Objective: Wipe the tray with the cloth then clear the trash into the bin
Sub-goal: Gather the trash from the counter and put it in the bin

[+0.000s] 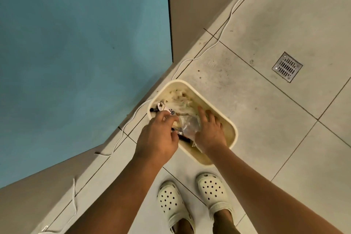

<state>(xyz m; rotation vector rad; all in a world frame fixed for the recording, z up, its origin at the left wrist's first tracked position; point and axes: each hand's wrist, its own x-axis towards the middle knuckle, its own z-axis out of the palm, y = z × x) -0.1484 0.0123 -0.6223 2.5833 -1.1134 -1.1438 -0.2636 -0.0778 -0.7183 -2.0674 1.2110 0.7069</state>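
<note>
A cream rounded bin (218, 109) stands on the tiled floor right below me. Inside it lie crumpled wrappers, pale stringy scraps (180, 98) and dark bits. Both hands are over the bin's opening. My left hand (157, 137) has its fingers curled and pinches a clear crumpled plastic wrapper (190, 126) at its left side. My right hand (210, 133) lies against the wrapper's right side with its fingers spread and fairly straight, reaching down into the bin. Neither the tray nor the cloth is in view.
A blue tabletop (76, 53) with a beige side fills the left. A white cable (209, 47) runs along the floor by its base and past the bin. A metal floor drain (287, 66) sits at the right. My feet in cream clogs (212, 192) stand just before the bin.
</note>
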